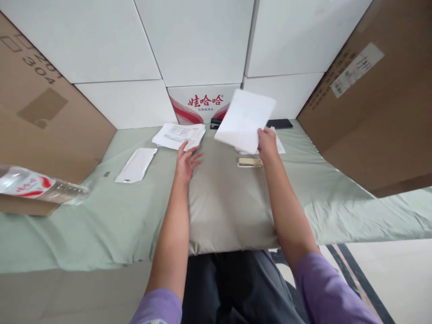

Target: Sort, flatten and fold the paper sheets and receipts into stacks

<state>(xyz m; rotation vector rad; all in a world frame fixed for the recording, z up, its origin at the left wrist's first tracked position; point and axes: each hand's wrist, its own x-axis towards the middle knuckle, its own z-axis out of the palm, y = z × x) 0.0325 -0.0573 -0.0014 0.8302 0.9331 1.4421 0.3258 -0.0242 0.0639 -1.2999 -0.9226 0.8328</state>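
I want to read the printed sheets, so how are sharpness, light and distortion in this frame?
Head view: even, soft light with faint shadows and no strong glare; the lifted sheet in the right hand is motion-blurred and washed out; print on the paper stack by the left hand is too small to read; wide-angle bending curves the edges, stretching the water bottle at left.

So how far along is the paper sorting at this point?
Looks early to midway. One printed stack already lies by the open left hand. The right hand holds a sheet lifted above the remaining papers. The stapler lies untouched, and the envelope sits apart.
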